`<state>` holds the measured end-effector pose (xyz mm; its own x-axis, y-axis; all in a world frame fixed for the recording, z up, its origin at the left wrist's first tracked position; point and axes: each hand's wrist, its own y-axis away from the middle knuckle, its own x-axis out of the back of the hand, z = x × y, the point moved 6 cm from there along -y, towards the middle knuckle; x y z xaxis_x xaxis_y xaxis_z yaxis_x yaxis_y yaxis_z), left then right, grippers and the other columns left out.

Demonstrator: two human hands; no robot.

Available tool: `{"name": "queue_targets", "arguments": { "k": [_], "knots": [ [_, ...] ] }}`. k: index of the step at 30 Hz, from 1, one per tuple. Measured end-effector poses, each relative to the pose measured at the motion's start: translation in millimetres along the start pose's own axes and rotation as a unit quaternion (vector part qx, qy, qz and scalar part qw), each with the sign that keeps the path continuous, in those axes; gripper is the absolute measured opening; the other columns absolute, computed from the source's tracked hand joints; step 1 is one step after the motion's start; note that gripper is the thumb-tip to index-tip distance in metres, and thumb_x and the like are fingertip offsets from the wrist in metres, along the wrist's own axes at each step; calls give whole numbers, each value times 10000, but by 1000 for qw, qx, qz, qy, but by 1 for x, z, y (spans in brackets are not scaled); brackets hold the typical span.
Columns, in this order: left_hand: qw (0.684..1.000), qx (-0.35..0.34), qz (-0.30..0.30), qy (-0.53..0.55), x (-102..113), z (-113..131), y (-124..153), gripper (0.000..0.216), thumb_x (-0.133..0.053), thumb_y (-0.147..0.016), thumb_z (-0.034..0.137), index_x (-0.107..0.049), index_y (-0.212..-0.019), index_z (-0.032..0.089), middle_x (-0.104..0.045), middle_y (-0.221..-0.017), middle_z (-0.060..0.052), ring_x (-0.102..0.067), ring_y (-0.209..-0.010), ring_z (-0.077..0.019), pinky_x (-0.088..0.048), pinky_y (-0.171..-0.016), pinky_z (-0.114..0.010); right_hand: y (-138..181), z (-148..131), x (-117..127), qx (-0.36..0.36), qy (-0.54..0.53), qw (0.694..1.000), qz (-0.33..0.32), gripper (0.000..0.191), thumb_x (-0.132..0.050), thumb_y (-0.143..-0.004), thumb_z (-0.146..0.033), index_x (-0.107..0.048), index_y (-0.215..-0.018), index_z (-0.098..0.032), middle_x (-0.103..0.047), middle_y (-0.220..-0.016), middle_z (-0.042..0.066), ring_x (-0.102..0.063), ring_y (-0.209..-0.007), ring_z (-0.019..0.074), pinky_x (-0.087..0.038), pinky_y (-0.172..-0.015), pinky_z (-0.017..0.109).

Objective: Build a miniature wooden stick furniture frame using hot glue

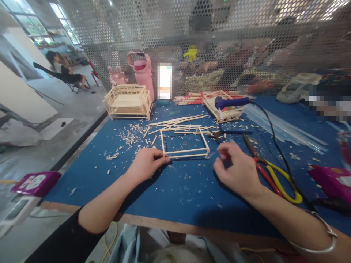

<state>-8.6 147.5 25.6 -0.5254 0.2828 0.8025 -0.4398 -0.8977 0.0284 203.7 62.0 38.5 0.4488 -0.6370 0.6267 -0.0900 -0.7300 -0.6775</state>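
Observation:
A small rectangular frame of thin wooden sticks (189, 151) stands on the blue tabletop. My left hand (146, 164) pinches its near left corner between thumb and fingers. Just right of the frame, my right hand (237, 168) is loosely curled, thumb and forefinger apart, with nothing visible between them. Behind the frame lie loose wooden sticks (178, 119) and small pliers with a dark blue handle (237, 132). Large scissors with red and yellow handles (270, 175) rest beside my right hand.
A finished-looking stick bench (127, 102) stands at the back left, before a pink bottle (144, 76) and a lit phone (165, 81). A blue corded glue gun (233, 103) lies on another stick model (225, 116). Clear plastic strips (285, 128) lie right. Wood scraps litter the table.

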Motion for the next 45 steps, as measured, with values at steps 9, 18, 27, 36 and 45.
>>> {"name": "queue_targets", "arguments": {
  "k": [9, 18, 27, 36, 45],
  "knots": [
    [1000, 2, 7, -10, 0, 2, 0, 220, -599, -763, 351, -709, -691, 175, -712, -768, -19, -563, -634, -126, -372, -598, -255, -4, 25, -26, -195, -159, 954, -160, 217, -533, -649, -292, -667, -769, -170, -598, -658, 19, -471, -503, 116, -415, -511, 253],
    [1000, -12, 19, -2, 1, 2, -1, 237, -594, -752, 375, -682, -644, 183, -710, -755, -30, -571, -632, -136, -379, -598, -265, -3, 29, -28, -212, -162, 948, -173, 224, -562, -679, -363, -688, -716, -183, -628, -621, 8, -514, -543, 137, -416, -549, 260],
    [1000, -11, 18, 17, 0, 1, 0, 186, -597, -741, 345, -671, -667, 192, -725, -847, -21, -617, -728, -162, -421, -672, -278, -3, 28, -28, -216, -161, 944, -193, 236, -558, -682, -390, -669, -697, -183, -590, -578, -7, -478, -504, 123, -385, -518, 249],
    [1000, -10, 20, -3, 1, 1, 0, 215, -563, -768, 351, -684, -722, 179, -713, -827, -31, -578, -679, -144, -401, -641, -267, -4, 27, -29, -216, -171, 940, -202, 253, -551, -672, -407, -661, -695, -180, -567, -561, -8, -445, -491, 117, -357, -506, 253],
    [1000, -10, 24, 0, 2, 2, 2, 222, -548, -790, 340, -707, -798, 186, -710, -794, -31, -590, -692, -151, -399, -651, -263, -6, 21, -29, -207, -174, 935, -231, 236, -547, -676, -416, -608, -651, -189, -501, -522, -29, -377, -463, 101, -320, -469, 244]
  ]
}}
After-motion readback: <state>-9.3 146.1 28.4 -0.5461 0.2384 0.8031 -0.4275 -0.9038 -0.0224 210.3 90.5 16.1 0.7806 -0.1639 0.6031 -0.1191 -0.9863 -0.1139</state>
